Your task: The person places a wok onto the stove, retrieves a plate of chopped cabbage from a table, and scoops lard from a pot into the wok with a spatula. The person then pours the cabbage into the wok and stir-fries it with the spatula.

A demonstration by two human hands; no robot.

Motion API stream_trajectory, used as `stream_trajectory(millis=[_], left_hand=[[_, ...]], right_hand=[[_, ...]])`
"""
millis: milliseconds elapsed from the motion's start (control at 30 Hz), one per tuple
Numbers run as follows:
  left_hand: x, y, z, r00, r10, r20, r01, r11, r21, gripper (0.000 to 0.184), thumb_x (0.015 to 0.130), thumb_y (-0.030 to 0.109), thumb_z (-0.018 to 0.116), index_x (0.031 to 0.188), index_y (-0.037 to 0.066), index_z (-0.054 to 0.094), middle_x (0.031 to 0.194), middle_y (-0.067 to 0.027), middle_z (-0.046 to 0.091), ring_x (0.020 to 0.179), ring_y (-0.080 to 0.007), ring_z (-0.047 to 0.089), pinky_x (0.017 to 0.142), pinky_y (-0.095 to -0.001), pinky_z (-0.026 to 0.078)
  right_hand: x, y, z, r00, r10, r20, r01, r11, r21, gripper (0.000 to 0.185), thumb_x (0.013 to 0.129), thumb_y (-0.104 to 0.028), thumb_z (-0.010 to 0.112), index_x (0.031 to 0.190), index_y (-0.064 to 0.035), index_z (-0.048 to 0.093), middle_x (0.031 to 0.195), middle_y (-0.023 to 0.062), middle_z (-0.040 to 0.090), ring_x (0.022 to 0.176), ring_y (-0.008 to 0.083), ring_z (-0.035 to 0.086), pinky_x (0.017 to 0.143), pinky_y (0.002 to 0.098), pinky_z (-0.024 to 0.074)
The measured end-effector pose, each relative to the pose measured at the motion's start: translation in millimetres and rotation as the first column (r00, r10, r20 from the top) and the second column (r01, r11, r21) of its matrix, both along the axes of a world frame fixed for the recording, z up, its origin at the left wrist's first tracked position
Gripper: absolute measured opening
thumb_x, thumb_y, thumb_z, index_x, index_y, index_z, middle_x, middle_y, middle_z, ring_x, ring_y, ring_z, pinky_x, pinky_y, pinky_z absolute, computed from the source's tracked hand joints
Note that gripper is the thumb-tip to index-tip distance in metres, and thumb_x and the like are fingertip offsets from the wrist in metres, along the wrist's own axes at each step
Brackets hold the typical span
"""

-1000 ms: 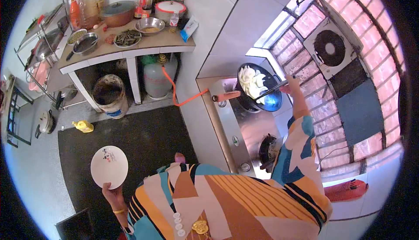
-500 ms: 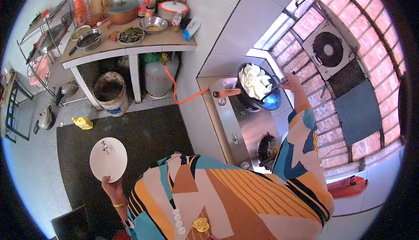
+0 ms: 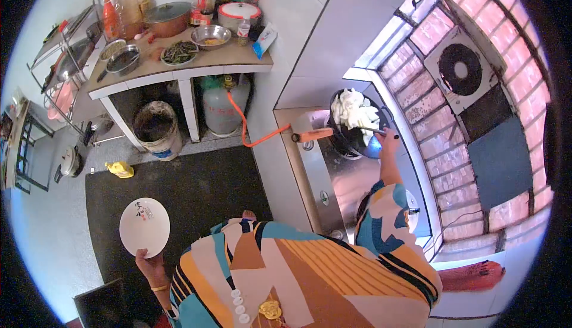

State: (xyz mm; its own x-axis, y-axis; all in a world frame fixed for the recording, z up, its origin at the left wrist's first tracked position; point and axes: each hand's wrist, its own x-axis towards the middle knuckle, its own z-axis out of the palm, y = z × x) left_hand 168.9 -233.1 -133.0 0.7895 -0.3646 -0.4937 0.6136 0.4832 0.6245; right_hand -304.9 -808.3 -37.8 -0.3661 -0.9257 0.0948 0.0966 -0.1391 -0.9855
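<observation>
My left hand point(image 3: 150, 262) grips the lower rim of a white plate point(image 3: 144, 232) with dark writing on it. The plate is bare and hangs over the dark floor mat. My right hand point(image 3: 389, 142) is closed round the dark handle of a cooking spatula point(image 3: 372, 129), whose head is hidden among pale white food pieces point(image 3: 351, 109). This food is heaped in a black wok point(image 3: 338, 142) on the stove's far burner. The wok's wooden handle point(image 3: 314, 135) points left, touched by neither hand.
The steel stove point(image 3: 325, 176) runs along the right wall below a window. Left, a counter point(image 3: 220, 66) bears pots, bowls and bottles; beneath stand a bucket point(image 3: 156, 128) and gas cylinder point(image 3: 221, 107). An orange hose point(image 3: 245, 131) leads towards the stove. A yellow bottle point(image 3: 120, 169) lies on the floor.
My right hand and the spatula have moved slightly down in view, and the food has shifted in the wok. The plate in my left hand has dropped a little lower in view.
</observation>
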Motion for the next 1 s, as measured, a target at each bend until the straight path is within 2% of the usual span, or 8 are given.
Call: stream_trajectory(millis=[167,533,667,733,767,867,967,1000], left_hand=[[0,-12,6,0.999,-0.047,0.013,0.047,0.999,0.007,0.057,0.061,0.012,0.049,0.116,0.002,0.038,0.107,-0.0125,0.05,0.095,-0.0261,0.053,0.076,-0.0363,0.047],[-8,-7,3,0.999,-0.031,-0.03,0.031,0.999,0.02,0.056,0.063,0.013,0.048,0.117,0.003,0.038,0.107,-0.0117,0.05,0.095,-0.0253,0.053,0.075,-0.0363,0.047],[0,7,-12,0.996,-0.07,-0.048,0.071,0.997,0.031,0.056,0.063,0.013,0.049,0.117,0.004,0.038,0.107,-0.0114,0.05,0.095,-0.0248,0.052,0.075,-0.0364,0.047],[6,10,-14,0.995,-0.085,-0.043,0.086,0.996,0.02,0.056,0.063,0.014,0.049,0.117,0.004,0.038,0.108,-0.0115,0.05,0.095,-0.0246,0.052,0.075,-0.0362,0.047],[9,12,-15,0.995,-0.085,-0.044,0.086,0.996,0.009,0.056,0.063,0.014,0.049,0.117,0.004,0.038,0.108,-0.0115,0.05,0.095,-0.0245,0.052,0.074,-0.0361,0.047],[17,13,-16,0.996,-0.068,-0.06,0.069,0.998,0.011,0.056,0.063,0.013,0.05,0.117,0.004,0.038,0.108,-0.0117,0.05,0.095,-0.0247,0.052,0.073,-0.0355,0.047],[27,19,-23,0.993,-0.078,-0.085,0.079,0.997,0.002,0.058,0.064,0.013,0.049,0.119,0.002,0.036,0.113,-0.0155,0.046,0.101,-0.0293,0.048,0.079,-0.0405,0.045],[29,21,-25,0.992,-0.086,-0.093,0.086,0.996,-0.004,0.059,0.064,0.013,0.049,0.119,0.002,0.034,0.115,-0.0173,0.044,0.104,-0.0316,0.046,0.082,-0.0431,0.044]], right_hand=[[-17,-5,42,0.969,0.045,-0.243,-0.068,0.994,-0.089,0.023,0.073,-0.014,0.051,0.081,0.0078,0.053,0.069,0.0158,0.056,0.053,0.0218,0.057,0.048,0.0256,0.051],[35,-9,32,0.959,0.057,-0.276,-0.02,0.99,0.137,0.022,0.067,-0.016,0.057,0.072,0.0054,0.056,0.057,0.0121,0.054,0.042,0.0194,0.054,0.037,0.0265,0.0469],[43,-24,66,0.809,0.073,-0.583,0.016,0.989,0.147,0.021,0.063,-0.016,0.059,0.067,0.0052,0.056,0.057,0.0134,0.055,0.041,0.022,0.055,0.033,0.0281,0.0447],[12,-48,85,-0.012,-0.082,-0.997,-0.253,0.965,-0.077,0.02,0.063,-0.017,0.059,0.066,0.0036,0.057,0.059,0.0132,0.057,0.044,0.0226,0.056,0.038,0.0304,0.0465],[6,-51,95,-0.438,-0.261,-0.86,-0.424,0.904,-0.059,0.02,0.063,-0.017,0.058,0.066,0.0029,0.058,0.06,0.0131,0.058,0.046,0.0229,0.057,0.04,0.0315,0.0473],[-1,-53,132,-0.218,0.18,-0.959,-0.124,0.97,0.211,0.017,0.062,-0.018,0.057,0.067,-0.002,0.061,0.062,0.0115,0.06,0.054,0.022,0.06,0.054,0.0333,0.0493],[43,-1,168,0.497,0.32,-0.807,0.188,0.868,0.46,0.019,0.062,-0.019,0.055,0.07,-0.0034,0.063,0.061,0.0114,0.06,0.059,0.022,0.061,0.057,0.0335,0.0499],[31,-11,161,0.353,0.322,-0.878,0.154,0.906,0.394,0.019,0.062,-0.018,0.055,0.069,-0.0018,0.063,0.061,0.0124,0.059,0.058,0.0231,0.061,0.053,0.0335,0.0503]])
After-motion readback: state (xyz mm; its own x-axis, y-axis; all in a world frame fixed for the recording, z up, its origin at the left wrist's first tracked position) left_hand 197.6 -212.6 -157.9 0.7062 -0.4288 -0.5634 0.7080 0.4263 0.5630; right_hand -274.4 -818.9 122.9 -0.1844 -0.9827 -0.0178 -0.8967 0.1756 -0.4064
